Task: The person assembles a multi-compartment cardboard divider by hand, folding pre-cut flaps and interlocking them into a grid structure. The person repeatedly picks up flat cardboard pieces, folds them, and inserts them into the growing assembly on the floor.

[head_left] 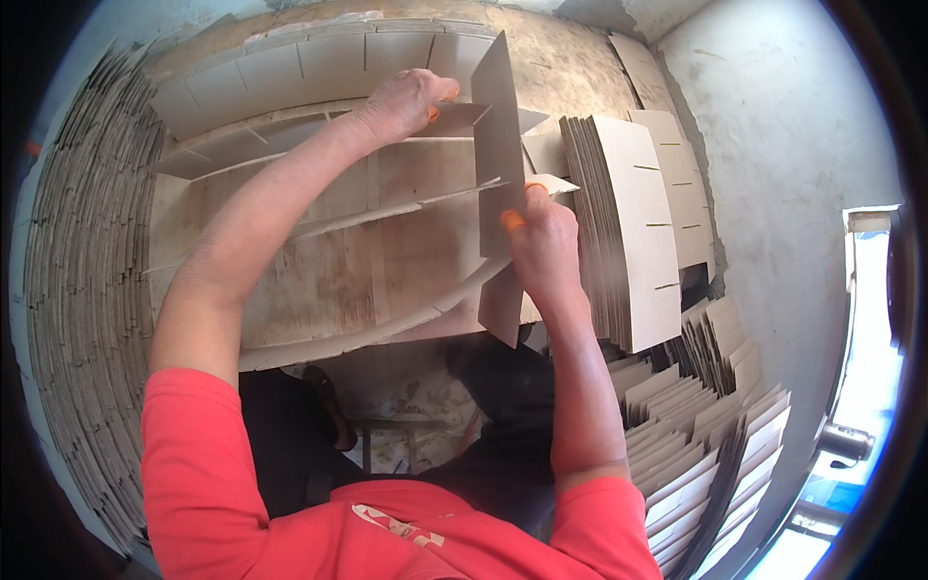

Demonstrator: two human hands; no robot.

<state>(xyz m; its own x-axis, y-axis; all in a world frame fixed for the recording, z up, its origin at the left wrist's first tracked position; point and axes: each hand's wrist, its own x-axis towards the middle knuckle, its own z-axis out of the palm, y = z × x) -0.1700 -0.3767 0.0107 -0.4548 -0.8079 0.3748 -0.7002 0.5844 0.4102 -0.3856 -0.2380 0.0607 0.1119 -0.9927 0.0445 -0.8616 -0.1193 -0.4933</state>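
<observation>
A cardboard divider strip [498, 145] stands on edge across the right ends of several long cardboard strips [362, 232], which bow toward me over the wooden tabletop [319, 280]. My right hand [548, 242] is closed on the near part of this cross strip, its thumb on the left face. Farther back, my left hand [406, 104] pinches one long strip [462, 118] close to where it meets the cross strip. Orange covers show on fingertips of both hands. Whether the slots are fully seated cannot be made out.
Tall stacks of cardboard [87, 271] line the left side. More slotted strips [640, 232] stand in a pile at the right, beside the wall [773, 126]. Several bundles of cardboard dividers [706, 425] sit lower right. Slotted strips [333, 63] also lean at the back of the table.
</observation>
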